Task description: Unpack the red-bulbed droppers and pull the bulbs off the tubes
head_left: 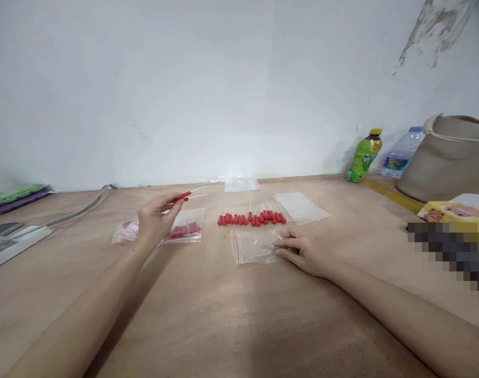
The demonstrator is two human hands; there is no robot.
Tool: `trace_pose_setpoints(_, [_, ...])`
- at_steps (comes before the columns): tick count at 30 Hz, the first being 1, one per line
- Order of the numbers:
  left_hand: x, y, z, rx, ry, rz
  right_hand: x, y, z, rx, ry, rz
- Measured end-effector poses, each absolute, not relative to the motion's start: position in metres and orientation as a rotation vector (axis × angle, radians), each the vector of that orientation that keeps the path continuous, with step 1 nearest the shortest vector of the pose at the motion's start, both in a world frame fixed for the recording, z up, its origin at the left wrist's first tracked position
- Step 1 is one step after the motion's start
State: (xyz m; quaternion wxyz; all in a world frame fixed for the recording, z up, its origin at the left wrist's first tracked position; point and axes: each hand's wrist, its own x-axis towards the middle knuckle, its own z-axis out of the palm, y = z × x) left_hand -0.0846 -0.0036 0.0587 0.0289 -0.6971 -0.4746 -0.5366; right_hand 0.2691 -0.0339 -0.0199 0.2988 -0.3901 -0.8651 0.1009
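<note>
Sticks (183, 196), red-ended, pinched in a nearly closed left hand (155, 214), left of centre; right hand (307, 254), half-curled, touches the clear bag (257, 248) mid-frame, grip unclear; slack pinch could drop them, light touch could let the bag skid.

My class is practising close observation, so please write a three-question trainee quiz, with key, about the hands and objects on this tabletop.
1. Which hand holds thin white sticks with red heads?
2. True or false: the fingers of the right hand touch the clear plastic bag with a red line near one end.
3. The green plastic bottle has a cap that is: A) blue, B) yellow, C) red.

Key: 1. The left hand. 2. True. 3. B.
</note>
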Motion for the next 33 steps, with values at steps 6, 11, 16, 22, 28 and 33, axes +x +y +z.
trace_pose_setpoints(6, [-0.078,0.016,0.017,-2.305,-1.123,-0.892,0.269,-0.034,-0.021,-1.051,-2.292,0.266])
trace_pose_setpoints(11, [-0.068,0.021,0.003,-2.423,-1.11,-0.552,0.269,-0.035,-0.02,-1.051,-2.301,0.25])
trace_pose_setpoints(16, [-0.062,0.016,0.002,-2.493,-1.187,-0.628,0.269,-0.034,-0.02,-1.035,-2.308,0.229])
trace_pose_setpoints(22, [-0.049,-0.007,0.001,-2.374,-1.175,-1.037,0.268,-0.034,-0.019,-0.971,-2.293,0.193])
trace_pose_setpoints(28, [-0.023,-0.052,0.002,-2.605,-1.056,-1.071,0.267,-0.038,-0.014,-0.89,-2.397,0.139])
trace_pose_setpoints(33, [-0.01,-0.065,0.006,-2.84,-1.084,-0.673,0.266,-0.043,-0.008,-0.915,-2.611,0.245])
